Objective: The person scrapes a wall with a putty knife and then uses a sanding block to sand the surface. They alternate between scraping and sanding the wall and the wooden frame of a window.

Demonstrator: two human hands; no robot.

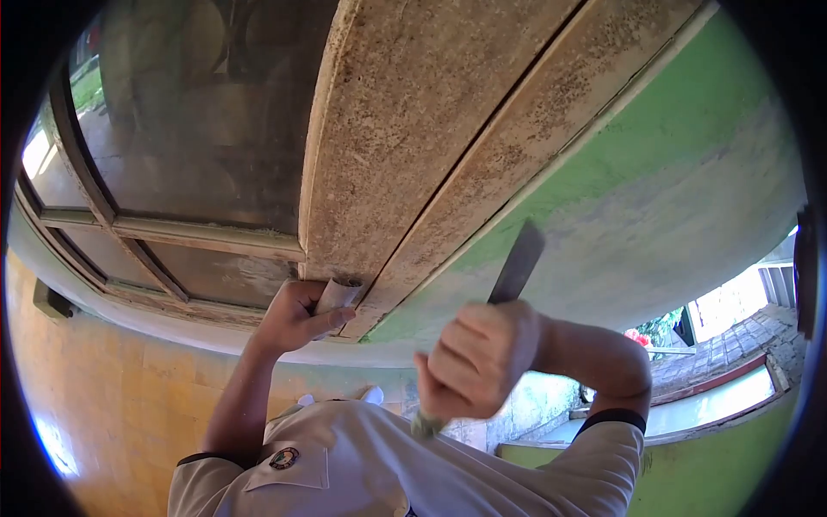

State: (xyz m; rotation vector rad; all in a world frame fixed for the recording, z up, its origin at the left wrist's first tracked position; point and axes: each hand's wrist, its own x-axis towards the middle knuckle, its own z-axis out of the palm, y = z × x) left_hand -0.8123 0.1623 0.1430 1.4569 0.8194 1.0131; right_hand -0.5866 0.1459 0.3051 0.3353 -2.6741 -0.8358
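My left hand point(297, 319) is closed around a short pale-grey tube point(338, 295). Its open end points up against the bottom of the worn wooden window frame point(388, 146). To the right, my right hand point(482, 358) makes a fist around a knife-like tool point(519, 261), whose flat dark blade sticks up out of the fist, blurred at its edges. A pale handle end shows below that fist. The blade is apart from the frame and overlaps the green wall in this view. Brown stains and flaking cover the frame's wood.
Glass panes point(207, 146) with thin wooden bars fill the left side. A green and grey patched wall point(637, 198) runs along the right. Below left lies a yellowish tiled floor point(129, 388). At far right is a bright opening with a ledge point(715, 401).
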